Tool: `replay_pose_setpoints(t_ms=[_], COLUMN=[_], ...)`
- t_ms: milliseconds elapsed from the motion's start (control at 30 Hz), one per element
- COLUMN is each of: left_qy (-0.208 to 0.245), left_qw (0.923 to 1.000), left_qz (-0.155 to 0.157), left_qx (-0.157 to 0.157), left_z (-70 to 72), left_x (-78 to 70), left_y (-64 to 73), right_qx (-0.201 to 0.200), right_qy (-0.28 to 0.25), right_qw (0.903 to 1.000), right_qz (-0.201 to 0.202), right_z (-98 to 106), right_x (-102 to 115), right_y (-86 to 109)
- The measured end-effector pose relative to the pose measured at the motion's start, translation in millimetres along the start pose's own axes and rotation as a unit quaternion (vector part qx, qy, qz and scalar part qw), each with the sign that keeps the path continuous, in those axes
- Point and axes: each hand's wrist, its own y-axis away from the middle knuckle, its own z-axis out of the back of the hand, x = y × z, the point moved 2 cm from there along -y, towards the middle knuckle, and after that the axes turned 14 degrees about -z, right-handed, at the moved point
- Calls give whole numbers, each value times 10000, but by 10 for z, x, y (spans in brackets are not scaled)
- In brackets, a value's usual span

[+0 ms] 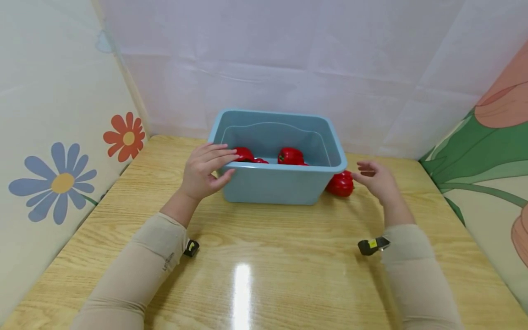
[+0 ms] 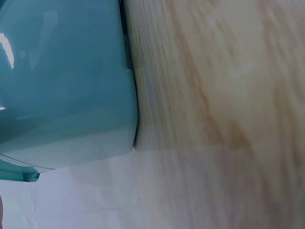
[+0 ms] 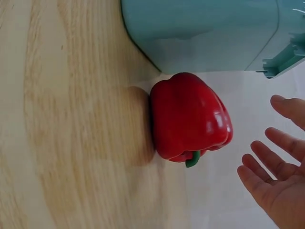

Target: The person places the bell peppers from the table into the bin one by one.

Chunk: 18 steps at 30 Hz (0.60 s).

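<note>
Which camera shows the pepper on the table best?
The right wrist view: the pepper fills the frame, stem visible. The head view shows it small, partly behind the bin. The left wrist view misses it.

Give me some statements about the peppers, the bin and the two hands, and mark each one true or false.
1. The left hand rests on the rim of the blue bin. True.
2. The right hand grips the red pepper on the table. False: its fingers are spread open next to the pepper and do not touch it.
3. Red peppers inside the bin can be seen. True.
4. The pepper on the table lies left of the bin. False: it lies by the bin's right corner.
5. The bin stands on a metal tray. False: it stands directly on the wooden table.
</note>
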Motion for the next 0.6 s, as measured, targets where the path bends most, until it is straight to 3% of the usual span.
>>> replay_pose_setpoints(t_ms=[167, 600], left_qy=[18, 13], left_qw=[10000, 10000], left_qz=[1, 23], left_qx=[10, 0], left_z=[2, 2], left_x=[-3, -4], left_y=[2, -2], right_qx=[8, 189], right_qy=[-67, 38], right_qw=[9999, 9998], right_qz=[119, -87], right_z=[-69, -236], right_x=[-49, -119], right_y=[-43, -133])
